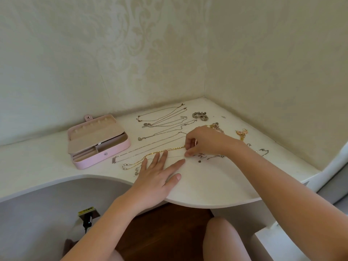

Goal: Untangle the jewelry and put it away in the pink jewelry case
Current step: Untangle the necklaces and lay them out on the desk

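White corner tabletop (207, 185): pink jewelry case (98, 142), lid open, far left; left hand (158, 172), fingers flat, beside gold chain (162, 151); silver necklaces (163, 119) laid out behind; right hand (205, 142), fingers pinching the gold chain's end; tangled pieces (242, 133) far right.
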